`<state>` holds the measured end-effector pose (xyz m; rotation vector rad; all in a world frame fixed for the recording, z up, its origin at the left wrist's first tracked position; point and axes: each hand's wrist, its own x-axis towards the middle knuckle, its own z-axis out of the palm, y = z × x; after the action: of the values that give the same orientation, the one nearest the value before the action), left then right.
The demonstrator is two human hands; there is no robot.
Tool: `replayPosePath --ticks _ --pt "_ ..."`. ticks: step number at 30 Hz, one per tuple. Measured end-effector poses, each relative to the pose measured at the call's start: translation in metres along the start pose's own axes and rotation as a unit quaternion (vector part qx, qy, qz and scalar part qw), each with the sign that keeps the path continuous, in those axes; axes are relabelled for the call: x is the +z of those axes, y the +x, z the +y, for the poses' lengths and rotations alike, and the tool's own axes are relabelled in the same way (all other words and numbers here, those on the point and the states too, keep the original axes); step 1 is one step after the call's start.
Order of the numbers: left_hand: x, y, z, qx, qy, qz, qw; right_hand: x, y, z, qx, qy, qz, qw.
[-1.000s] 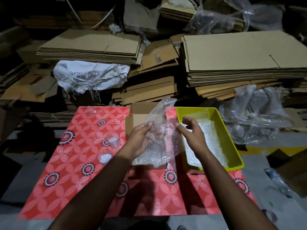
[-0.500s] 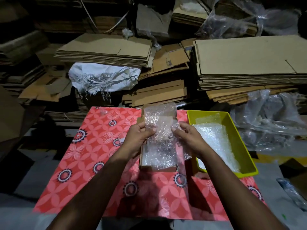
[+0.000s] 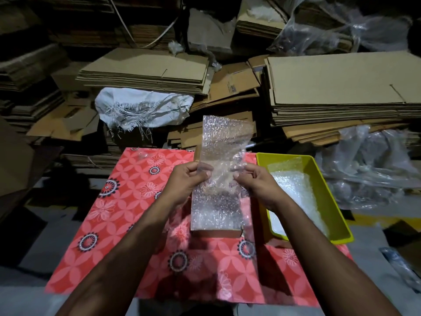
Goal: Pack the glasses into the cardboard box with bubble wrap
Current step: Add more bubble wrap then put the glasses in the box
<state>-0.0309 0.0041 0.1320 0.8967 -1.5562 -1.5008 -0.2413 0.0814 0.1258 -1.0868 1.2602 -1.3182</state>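
You are pinching a clear bubble wrap sheet point(image 3: 219, 169) in your left hand point(image 3: 186, 181) and right hand point(image 3: 256, 183) above the brown cardboard box point(image 3: 216, 231), risking it slipping sideways.

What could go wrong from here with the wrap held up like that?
1. The clear bubble wrap sheet is only pinched at its side edges by the left hand and right hand; its upper part stands free and may flop or fold.
2. It hides most of the small brown cardboard box below, so lowering it in may miss or bunch.
3. No glasses are visible now; they may be behind the left arm and could be knocked.
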Motion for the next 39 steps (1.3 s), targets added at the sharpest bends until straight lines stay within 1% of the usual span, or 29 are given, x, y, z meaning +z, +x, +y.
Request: replayPosePath --ticks 3,6,9,11,14,16,18,20,21,24,26,28,30,32,33,34,36,38,39 --pt "0.000 0.000 0.000 0.004 -0.051 0.018 0.998 -0.001 -0.001 0.004 -0.041 0.012 0.037 0.998" --pt "0.001 -0.001 -0.003 0.017 -0.081 0.017 0.996 -0.005 -0.005 0.004 -0.018 0.045 0.035 0.998" --pt "0.000 0.001 -0.007 0.025 -0.053 0.000 0.998 -0.005 -0.005 0.002 -0.035 0.057 0.061 0.996" --pt "0.000 0.003 -0.009 0.024 -0.047 -0.010 0.999 -0.007 -0.007 -0.001 -0.054 0.063 0.057 0.995" --pt "0.002 0.003 -0.007 0.003 -0.116 -0.019 0.993 -0.009 -0.007 -0.004 -0.036 0.111 0.047 0.992" --pt "0.006 0.000 0.000 0.005 -0.161 -0.010 0.987 -0.009 -0.007 -0.006 -0.040 0.092 0.052 0.994" --pt "0.010 -0.002 0.004 0.015 -0.145 -0.003 0.989 -0.008 -0.007 -0.005 -0.062 0.023 0.048 0.997" --pt "0.012 -0.001 0.003 -0.005 -0.120 0.005 0.993 -0.010 -0.006 0.003 -0.076 -0.059 0.044 0.994" --pt "0.011 0.000 0.001 -0.023 -0.122 0.009 0.992 -0.012 -0.005 0.007 -0.078 -0.075 0.046 0.993" --pt "0.010 0.000 -0.010 -0.099 -0.154 -0.009 0.983 -0.012 -0.006 0.006 -0.082 -0.062 0.076 0.992" --pt "0.013 -0.006 -0.018 -0.131 -0.119 -0.022 0.984 -0.013 -0.008 0.005 -0.075 -0.067 0.102 0.990" --pt "0.016 -0.011 -0.024 -0.140 -0.109 -0.008 0.984 -0.016 -0.010 0.010 -0.051 -0.038 0.118 0.991" --pt "0.016 -0.009 -0.028 -0.136 -0.125 0.005 0.983 -0.019 -0.011 0.015 0.016 -0.011 0.103 0.995" --pt "0.016 -0.011 -0.024 -0.132 -0.113 0.014 0.985 -0.022 -0.016 0.023 0.067 -0.063 0.059 0.994" --pt "0.017 -0.012 -0.024 -0.131 -0.101 0.016 0.986 -0.022 -0.018 0.029 0.075 -0.081 0.036 0.993" --pt "0.018 -0.012 -0.023 -0.127 -0.087 0.016 0.988 -0.021 -0.019 0.032 0.072 -0.079 0.027 0.994" --pt "0.019 -0.016 -0.018 -0.112 -0.072 0.010 0.991 -0.017 -0.023 0.029 0.042 -0.052 0.041 0.997" --pt "0.018 -0.019 -0.016 -0.109 -0.081 -0.022 0.990 -0.017 -0.023 0.026 0.015 -0.022 0.069 0.997" --pt "0.018 -0.020 -0.014 -0.108 -0.083 -0.043 0.990 -0.017 -0.023 0.026 0.008 -0.003 0.069 0.998"
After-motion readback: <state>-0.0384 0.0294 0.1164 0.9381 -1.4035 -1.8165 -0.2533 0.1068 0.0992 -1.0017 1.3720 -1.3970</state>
